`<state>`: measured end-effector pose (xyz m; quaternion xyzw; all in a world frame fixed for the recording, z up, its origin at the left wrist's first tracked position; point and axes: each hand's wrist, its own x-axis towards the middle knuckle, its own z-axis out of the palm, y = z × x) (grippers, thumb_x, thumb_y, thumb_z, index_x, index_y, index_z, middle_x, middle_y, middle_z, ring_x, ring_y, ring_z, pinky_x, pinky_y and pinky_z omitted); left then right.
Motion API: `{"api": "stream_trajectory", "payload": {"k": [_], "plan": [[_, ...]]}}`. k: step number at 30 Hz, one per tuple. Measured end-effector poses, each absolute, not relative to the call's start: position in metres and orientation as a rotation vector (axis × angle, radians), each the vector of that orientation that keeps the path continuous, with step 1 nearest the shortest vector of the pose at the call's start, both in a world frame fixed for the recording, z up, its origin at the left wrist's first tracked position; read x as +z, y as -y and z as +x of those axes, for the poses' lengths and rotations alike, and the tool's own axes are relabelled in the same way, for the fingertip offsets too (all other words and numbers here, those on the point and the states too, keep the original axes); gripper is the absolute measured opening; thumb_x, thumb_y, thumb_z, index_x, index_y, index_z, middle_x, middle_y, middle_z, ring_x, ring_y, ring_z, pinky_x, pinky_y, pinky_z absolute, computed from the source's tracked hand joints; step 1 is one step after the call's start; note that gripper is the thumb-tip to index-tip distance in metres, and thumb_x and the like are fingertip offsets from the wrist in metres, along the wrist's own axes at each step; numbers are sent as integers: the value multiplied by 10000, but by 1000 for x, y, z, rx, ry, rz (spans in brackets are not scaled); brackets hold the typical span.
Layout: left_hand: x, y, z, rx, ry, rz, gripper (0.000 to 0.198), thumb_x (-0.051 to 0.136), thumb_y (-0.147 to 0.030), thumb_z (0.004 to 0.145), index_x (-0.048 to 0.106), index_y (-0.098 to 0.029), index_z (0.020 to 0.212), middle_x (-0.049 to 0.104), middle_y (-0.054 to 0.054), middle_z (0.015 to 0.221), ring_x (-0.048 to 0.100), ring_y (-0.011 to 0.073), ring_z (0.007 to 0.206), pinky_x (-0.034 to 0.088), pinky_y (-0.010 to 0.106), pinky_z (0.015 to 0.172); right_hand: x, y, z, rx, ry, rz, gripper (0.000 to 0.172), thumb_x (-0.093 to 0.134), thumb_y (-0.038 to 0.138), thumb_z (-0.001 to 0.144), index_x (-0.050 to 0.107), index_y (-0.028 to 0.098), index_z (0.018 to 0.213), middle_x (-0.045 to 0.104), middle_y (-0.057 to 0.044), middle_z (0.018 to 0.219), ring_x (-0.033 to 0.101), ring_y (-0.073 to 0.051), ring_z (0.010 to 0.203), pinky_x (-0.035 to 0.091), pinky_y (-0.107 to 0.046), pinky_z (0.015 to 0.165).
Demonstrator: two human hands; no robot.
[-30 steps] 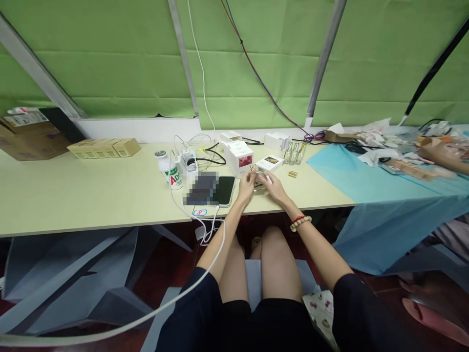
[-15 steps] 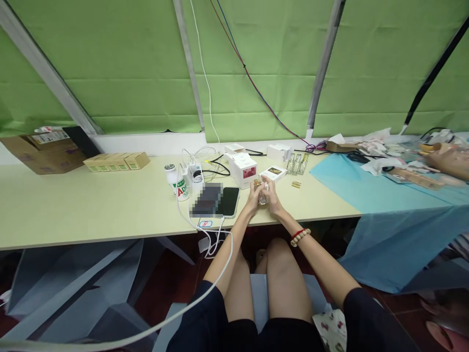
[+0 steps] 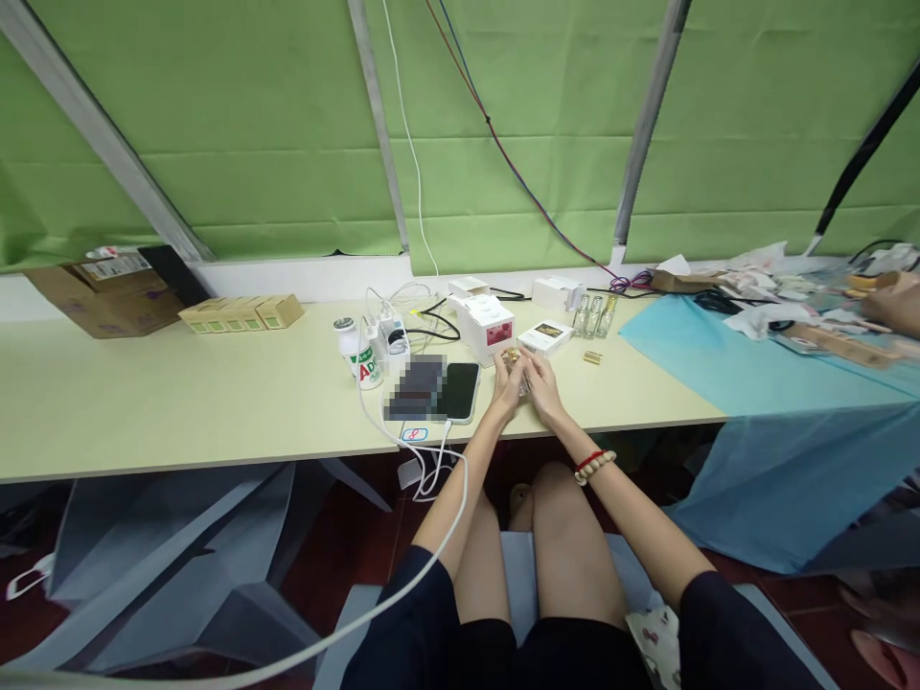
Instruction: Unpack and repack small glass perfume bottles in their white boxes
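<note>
My left hand (image 3: 507, 388) and my right hand (image 3: 544, 385) are pressed together over the pale table's front edge (image 3: 216, 422), fingers closed round a small clear glass bottle with a gold top (image 3: 513, 361). Most of the bottle is hidden between my fingers. Just behind my hands lie a small white printed box (image 3: 546, 336) and a white box with a red picture (image 3: 487, 327). Three small glass bottles (image 3: 595, 314) stand behind them, and a gold cap (image 3: 593, 357) lies on the table to the right.
A phone (image 3: 458, 391) on a white cable, a charger block (image 3: 388, 337) and a white drink bottle (image 3: 363, 359) sit left of my hands. Tan boxes (image 3: 241, 312) and a cardboard box (image 3: 107, 292) stand far left. A blue cloth (image 3: 719, 359) with clutter and another person's hand (image 3: 891, 302) lie right.
My hands have drawn together and lifted the small bottle off the table, then lowered slightly toward the edge. The camera has shifted a little.
</note>
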<state>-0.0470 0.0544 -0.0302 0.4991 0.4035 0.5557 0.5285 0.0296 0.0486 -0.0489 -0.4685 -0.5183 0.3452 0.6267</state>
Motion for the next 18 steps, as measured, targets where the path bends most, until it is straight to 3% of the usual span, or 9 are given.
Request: {"api": "stream_trajectory", "payload": {"k": [8, 15, 18], "plan": [[-27, -54, -47, 1413, -1066, 1143, 379, 396, -431, 860, 328, -195, 1148, 506, 105, 1201, 558, 105, 978, 443, 221, 849, -44, -33, 29, 623, 1324, -951, 484, 407, 480, 870, 560, 143, 1180, 504, -98, 1215, 452, -158, 1181, 346, -325, 1058], [-31, -55, -49, 1270, -1000, 1388, 593, 522, -635, 704, 467, -203, 1107, 588, 83, 1072, 567, 150, 931, 427, 244, 817, -50, -40, 27, 760, 1121, -973, 581, 383, 582, 846, 426, 150, 1233, 404, -106, 1313, 385, -154, 1249, 331, -333, 1073], [-38, -61, -49, 1315, -876, 1352, 526, 468, -611, 755, 525, -175, 1043, 603, 78, 1016, 572, 130, 893, 449, 226, 785, -47, -40, 27, 852, 1102, -913, 620, 465, 591, 800, 415, 149, 1232, 475, -110, 1246, 485, -153, 1143, 411, -315, 990]]}}
